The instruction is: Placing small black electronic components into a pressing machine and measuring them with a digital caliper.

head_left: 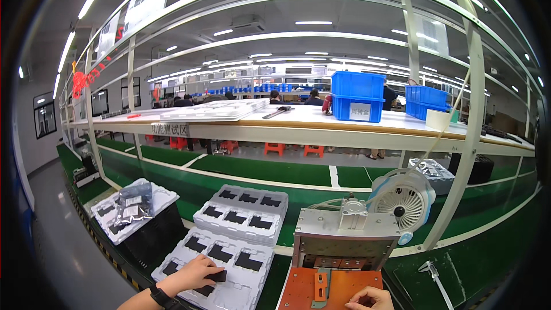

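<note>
My left hand (195,274) is over the near white moulded tray (234,286), its fingers pinched on a small flat black part (218,276). Similar black parts (220,252) lie in the pockets around it. At the lower right, my right hand (370,299) rests by the front of the orange plate (356,284), fingers curled together; what they hold, if anything, is hidden. That plate belongs to a metal press fixture (347,222) with a cylinder on top. An orange block with holes (320,287) lies on the plate, over a grey-green strip.
A second white tray of black parts (241,213) sits behind. Further left, a tray (163,198) bears a silvery bag (135,202). A small fan (400,210) stands behind the press, a caliper (437,285) lies right. Blue bins (357,86) stand on the raised shelf.
</note>
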`<state>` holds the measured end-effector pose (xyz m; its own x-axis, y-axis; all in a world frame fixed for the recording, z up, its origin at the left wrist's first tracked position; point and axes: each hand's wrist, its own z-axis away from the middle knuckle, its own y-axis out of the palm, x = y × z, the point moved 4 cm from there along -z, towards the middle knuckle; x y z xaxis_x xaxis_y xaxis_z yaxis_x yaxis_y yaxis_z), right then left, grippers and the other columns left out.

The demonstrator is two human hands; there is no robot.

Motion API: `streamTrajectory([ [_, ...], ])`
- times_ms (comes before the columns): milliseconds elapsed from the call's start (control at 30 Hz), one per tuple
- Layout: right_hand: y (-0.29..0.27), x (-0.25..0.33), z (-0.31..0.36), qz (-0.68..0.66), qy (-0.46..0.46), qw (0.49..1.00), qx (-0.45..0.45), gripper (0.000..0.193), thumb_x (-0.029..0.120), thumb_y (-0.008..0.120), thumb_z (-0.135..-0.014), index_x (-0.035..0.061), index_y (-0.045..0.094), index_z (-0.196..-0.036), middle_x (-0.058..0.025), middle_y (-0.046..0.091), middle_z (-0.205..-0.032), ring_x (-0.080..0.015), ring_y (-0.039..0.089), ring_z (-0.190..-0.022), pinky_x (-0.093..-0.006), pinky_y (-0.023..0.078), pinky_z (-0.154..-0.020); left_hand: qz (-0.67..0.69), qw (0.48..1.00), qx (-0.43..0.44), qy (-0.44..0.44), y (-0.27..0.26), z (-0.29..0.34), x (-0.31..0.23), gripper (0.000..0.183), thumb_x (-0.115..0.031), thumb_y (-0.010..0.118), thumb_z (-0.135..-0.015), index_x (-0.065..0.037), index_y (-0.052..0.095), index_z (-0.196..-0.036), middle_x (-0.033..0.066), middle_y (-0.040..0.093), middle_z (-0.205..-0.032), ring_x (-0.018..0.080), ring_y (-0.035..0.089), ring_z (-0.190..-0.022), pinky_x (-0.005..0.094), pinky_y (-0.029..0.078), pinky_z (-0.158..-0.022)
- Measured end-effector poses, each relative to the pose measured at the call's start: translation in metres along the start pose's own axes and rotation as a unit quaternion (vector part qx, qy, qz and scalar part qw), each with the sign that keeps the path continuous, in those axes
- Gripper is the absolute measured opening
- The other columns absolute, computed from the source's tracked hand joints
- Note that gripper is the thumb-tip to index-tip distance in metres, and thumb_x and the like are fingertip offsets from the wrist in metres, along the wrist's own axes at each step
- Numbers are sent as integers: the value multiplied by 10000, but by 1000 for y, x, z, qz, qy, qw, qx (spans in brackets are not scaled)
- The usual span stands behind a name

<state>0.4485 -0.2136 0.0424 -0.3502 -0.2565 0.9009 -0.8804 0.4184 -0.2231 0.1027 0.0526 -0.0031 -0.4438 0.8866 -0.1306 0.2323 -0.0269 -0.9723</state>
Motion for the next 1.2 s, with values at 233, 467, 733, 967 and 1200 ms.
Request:
streamTrajectory([
  [233, -7, -1, 6, -11, 10, 1000, -15, 111, 59, 745, -803, 27, 644, -834, 12, 613, -709, -48, 537, -638, -205, 428, -587, 81, 973, -97, 195, -58, -71, -123, 593, -148, 780, -735, -102, 577, -1290, 94, 541, -1064, 298, 517, -1050, 440, 419, -903],
  [467, -39, -39, 11, -102, 10, 963, -250, 307, -26, 651, -820, 36, 522, -1092, -64, 486, -1094, -114, 545, -859, -238, 480, -715, 70, 943, -47, 321, -49, -128, -250, 564, -180, 705, -822, -92, 517, -1347, 101, 500, -1118, 283, 487, -1137, 572, 373, -1011],
  [733, -45, -1, 25, 264, -106, 956, -78, 305, 266, 833, -697, 112, 715, -932, -65, 649, -1052, -248, 582, -983, -356, 448, -873, 93, 945, 53, 308, 7, -165, -265, 522, -220, 650, -872, -50, 500, -1342, 132, 522, -1120, 306, 482, -1116, 488, 380, -1027],
  [967, -11, 0, 20, 280, -91, 956, 2, 347, 181, 784, -740, 71, 658, -1044, -85, 616, -1183, -288, 529, -1123, -401, 409, -968, 118, 939, -53, 319, 4, -128, -243, 437, -166, 619, -839, -39, 553, -1252, 158, 538, -1136, 329, 479, -1100, 479, 369, -974],
  [1200, -23, -22, -4, 271, -97, 955, 66, 260, 226, 771, -766, 88, 688, -971, -76, 673, -1078, -270, 610, -1032, -390, 457, -898, 45, 943, -67, 321, 32, -112, -235, 475, -278, 647, -831, -49, 580, -1242, 165, 509, -1325, 338, 483, -1227, 548, 286, -1078],
])
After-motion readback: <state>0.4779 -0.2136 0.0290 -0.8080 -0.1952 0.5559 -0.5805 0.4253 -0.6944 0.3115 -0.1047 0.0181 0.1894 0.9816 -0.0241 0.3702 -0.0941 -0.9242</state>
